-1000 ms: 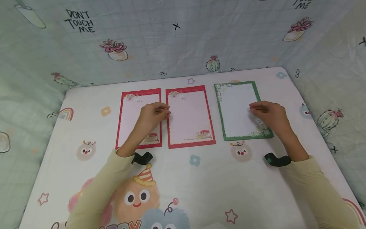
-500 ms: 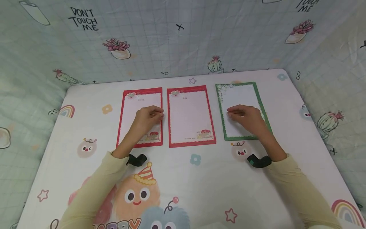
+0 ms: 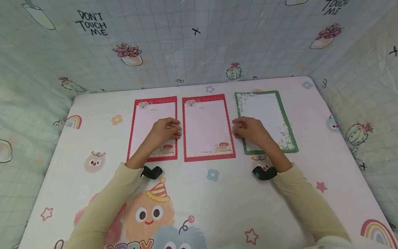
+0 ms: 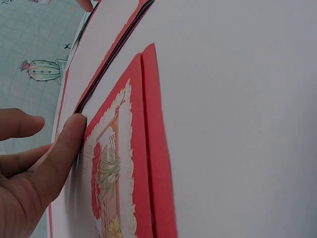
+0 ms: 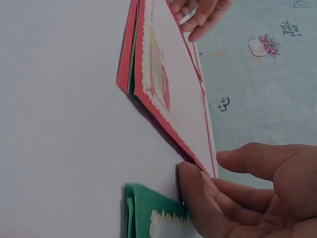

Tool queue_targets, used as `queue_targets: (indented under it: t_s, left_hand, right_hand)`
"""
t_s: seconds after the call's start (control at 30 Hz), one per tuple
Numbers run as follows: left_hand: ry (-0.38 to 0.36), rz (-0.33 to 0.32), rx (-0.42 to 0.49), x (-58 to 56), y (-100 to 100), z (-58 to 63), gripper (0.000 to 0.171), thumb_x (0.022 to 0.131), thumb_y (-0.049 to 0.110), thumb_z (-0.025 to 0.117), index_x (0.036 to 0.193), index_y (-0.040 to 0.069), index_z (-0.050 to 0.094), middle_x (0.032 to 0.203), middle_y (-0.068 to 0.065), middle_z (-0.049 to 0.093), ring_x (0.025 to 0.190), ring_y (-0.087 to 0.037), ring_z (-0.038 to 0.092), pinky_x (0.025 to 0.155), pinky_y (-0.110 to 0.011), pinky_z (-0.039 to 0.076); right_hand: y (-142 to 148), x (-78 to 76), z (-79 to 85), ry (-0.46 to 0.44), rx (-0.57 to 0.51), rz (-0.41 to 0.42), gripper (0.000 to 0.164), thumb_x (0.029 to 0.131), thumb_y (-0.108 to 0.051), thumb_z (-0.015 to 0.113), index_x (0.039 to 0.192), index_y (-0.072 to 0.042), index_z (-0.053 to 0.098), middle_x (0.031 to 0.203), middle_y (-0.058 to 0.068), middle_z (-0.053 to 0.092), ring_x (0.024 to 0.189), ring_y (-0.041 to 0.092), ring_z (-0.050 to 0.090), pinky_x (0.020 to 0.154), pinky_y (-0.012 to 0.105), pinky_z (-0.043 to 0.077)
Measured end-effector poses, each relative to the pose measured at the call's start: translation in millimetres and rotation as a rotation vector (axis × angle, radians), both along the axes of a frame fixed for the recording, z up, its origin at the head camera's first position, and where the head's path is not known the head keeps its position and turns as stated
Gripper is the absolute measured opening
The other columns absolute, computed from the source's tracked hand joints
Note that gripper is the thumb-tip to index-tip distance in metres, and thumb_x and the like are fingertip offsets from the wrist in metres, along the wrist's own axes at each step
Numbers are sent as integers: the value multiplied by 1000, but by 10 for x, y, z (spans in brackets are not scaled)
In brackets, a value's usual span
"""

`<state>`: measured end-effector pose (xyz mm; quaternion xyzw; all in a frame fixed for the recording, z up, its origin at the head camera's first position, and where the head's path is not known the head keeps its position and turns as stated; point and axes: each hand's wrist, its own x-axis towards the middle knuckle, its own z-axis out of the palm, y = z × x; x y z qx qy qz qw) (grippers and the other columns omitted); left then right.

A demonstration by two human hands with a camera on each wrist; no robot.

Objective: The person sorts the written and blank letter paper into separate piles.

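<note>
Left hand (image 3: 164, 130) beside left edge of middle red card (image 3: 206, 129), right hand (image 3: 250, 130) beside right; both thumbs, forefingers spread apart.

This looks like a homelike nook screened off with cloth (image 3: 161, 20), though which room it stands in cannot be told. The cloth, printed with cacti (image 3: 234, 73) and "DON'T TOUCH ME", stands at twelve o'clock and wraps round towards nine and three. The white table (image 3: 230, 197) bears nursery-style prints: a party-hatted face (image 3: 149, 216) at seven o'clock, a rainbow (image 3: 377, 226) at four.
</note>
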<state>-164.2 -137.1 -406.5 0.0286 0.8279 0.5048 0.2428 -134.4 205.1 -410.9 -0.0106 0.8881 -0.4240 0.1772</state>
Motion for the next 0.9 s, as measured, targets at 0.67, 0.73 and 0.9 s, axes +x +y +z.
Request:
queue_targets:
  t_s: [0.67, 0.73, 0.9]
  left_hand:
    - [-89, -50, -54, -40, 18, -5, 45, 101, 14, 64, 141, -4, 54, 117, -22, 68, 96, -26, 73, 88, -34, 61]
    - [-81, -56, -75, -41, 18, -1, 45, 102, 15, 64, 141, -4, 54, 117, -22, 68, 96, -27, 73, 89, -35, 60]
    - [-79, -63, -74, -39, 30, -3, 44, 102, 16, 63, 140, -5, 55, 117, -23, 68, 97, -28, 72, 91, -36, 60]
  right_hand:
    - [-51, -18, -36, -42, 23, -9, 41, 101, -19, 58, 141, -8, 60, 107, 10, 66, 98, 25, 58, 83, 35, 47]
    - [-44, -16, -42, -37, 20, -10, 41, 101, -18, 59, 140, -9, 61, 107, 10, 66, 99, 26, 58, 84, 35, 47]
    - [-33, -18, -57, -30, 17, -13, 40, 101, -18, 60, 140, -9, 61, 105, 10, 65, 98, 26, 58, 83, 35, 47]
